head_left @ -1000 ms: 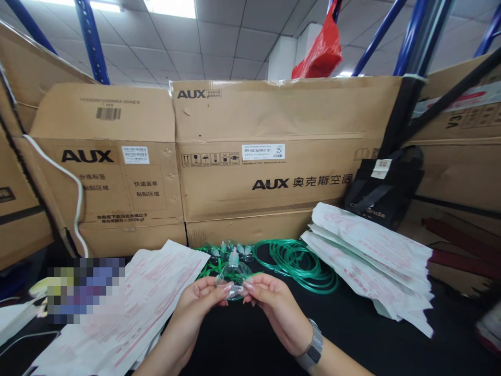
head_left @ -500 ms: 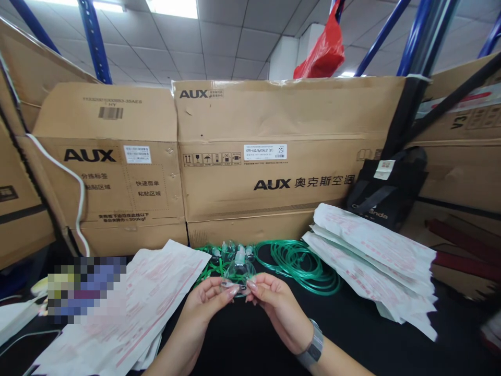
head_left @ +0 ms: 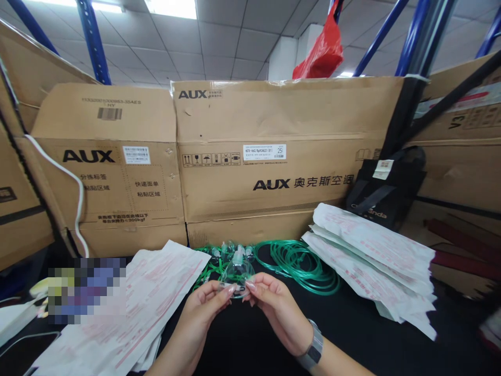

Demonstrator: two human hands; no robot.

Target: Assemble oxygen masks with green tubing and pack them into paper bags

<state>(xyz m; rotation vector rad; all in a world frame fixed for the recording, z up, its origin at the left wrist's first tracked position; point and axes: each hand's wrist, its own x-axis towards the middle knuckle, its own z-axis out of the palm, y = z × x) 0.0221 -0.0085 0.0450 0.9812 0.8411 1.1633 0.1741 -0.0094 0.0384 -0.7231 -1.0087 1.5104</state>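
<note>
Head view: left hand [head_left: 205,303] and right hand [head_left: 272,296] pinch the near rim of a clear mask [head_left: 237,271] at opposite sides, each grip closed thumb to fingers, probably to steady the flexible edge, pale green connector [head_left: 237,255] pointing away. Other clear masks [head_left: 215,252] lie just beyond the grip; coiled green tubing [head_left: 309,269] beyond-right, white printed bags [head_left: 129,303] left on the black tabletop [head_left: 238,344], seemingly for easy reach.

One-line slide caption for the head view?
Left hand and right hand pinch a clear mask near coiled green tubing.
</note>
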